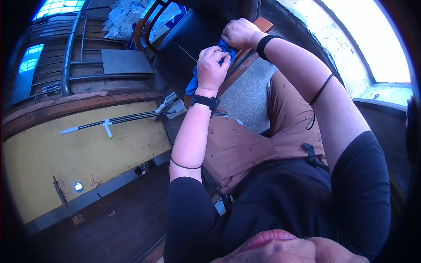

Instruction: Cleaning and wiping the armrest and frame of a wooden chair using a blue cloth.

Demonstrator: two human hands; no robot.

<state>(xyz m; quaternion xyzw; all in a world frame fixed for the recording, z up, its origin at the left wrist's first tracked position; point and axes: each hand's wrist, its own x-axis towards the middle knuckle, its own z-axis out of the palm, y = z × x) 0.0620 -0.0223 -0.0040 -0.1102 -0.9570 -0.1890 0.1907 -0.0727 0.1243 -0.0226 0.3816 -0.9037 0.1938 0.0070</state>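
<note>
A blue cloth (191,83) is bunched at the wooden armrest (264,24) of a chair with a black seat (177,50). My left hand (212,65) is closed on the cloth, and part of it hangs out below the fingers. Farther up and to the right, my right hand (240,33) curls over the cloth's other end, close to the armrest's tip. Its fingertips are partly hidden.
At the left, a mop-like tool with thin dark poles (131,117) lies on a yellow board (39,153). Metal racks (68,57) and clear plastic bags (124,19) stand at the far left. A bright window (368,39) is at the right.
</note>
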